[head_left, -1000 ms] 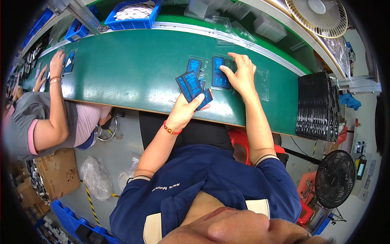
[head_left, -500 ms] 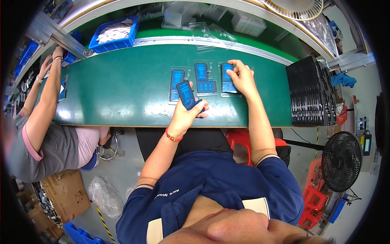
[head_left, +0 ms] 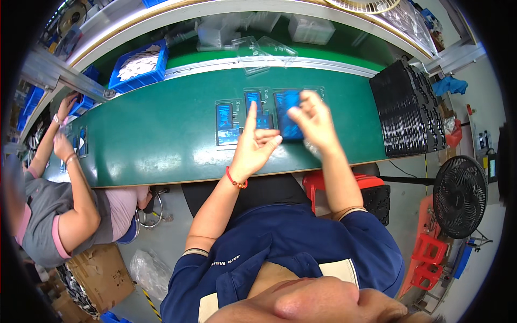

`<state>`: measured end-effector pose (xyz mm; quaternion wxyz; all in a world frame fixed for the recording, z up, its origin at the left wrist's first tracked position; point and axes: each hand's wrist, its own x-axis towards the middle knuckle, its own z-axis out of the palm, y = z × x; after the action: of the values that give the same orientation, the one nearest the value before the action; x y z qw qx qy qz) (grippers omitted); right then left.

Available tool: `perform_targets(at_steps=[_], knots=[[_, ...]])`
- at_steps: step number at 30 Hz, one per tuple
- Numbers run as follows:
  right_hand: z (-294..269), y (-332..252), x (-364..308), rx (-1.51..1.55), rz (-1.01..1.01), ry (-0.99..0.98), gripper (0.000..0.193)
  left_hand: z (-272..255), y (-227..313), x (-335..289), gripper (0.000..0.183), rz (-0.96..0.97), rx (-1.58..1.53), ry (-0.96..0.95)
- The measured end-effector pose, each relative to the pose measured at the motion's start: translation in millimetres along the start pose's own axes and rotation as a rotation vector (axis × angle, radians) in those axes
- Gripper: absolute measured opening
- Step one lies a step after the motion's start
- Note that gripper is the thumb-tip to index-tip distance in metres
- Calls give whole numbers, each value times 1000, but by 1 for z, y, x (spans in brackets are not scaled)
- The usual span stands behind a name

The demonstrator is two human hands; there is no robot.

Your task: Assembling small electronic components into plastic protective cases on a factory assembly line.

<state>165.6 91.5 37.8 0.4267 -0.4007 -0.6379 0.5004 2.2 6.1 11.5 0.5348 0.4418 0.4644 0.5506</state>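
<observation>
My right hand (head_left: 316, 123) is closed on a flat phone battery (head_left: 291, 121), dark with blue print, blurred by motion. Whether it is one battery or two stacked is unclear. Beside its lower left corner is my left hand (head_left: 254, 148), index finger stretched out and thumb apart, with nothing visible in its grasp. Left of the hands, a clear plastic tray (head_left: 236, 114) lies on the bench holding a battery (head_left: 224, 115). Another battery (head_left: 252, 98) sits in a middle tray, partly behind my left index finger. A third clear tray (head_left: 315, 88) is mostly hidden by my right hand.
Black trays (head_left: 404, 110) are stacked high at the green bench's (head_left: 161, 124) right end. A blue bin (head_left: 139, 81) of white pieces and loose clear trays (head_left: 264, 54) are along the back. A co-worker (head_left: 70, 199) works at the left; a black fan (head_left: 459, 196) stands right.
The battery that was in my left hand is no longer there. My right hand has moved toward my left with a battery raised off the bench. The whole view has shifted slightly.
</observation>
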Motion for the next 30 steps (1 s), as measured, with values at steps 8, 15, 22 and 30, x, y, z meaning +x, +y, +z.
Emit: perform_targets(at_steps=[8,15,22,30], knots=[[-78,47,25,-737,-25,154,52,-7,-2,23,50,320,1256,180],[-31,56,19,-860,-324,82,41,-29,-13,15,52,278,1324,268],[9,49,6,-874,-355,52,41,-73,2,0,54,218,1298,152],[11,39,1,-836,-360,19,41,-222,80,72,20,604,1324,585]])
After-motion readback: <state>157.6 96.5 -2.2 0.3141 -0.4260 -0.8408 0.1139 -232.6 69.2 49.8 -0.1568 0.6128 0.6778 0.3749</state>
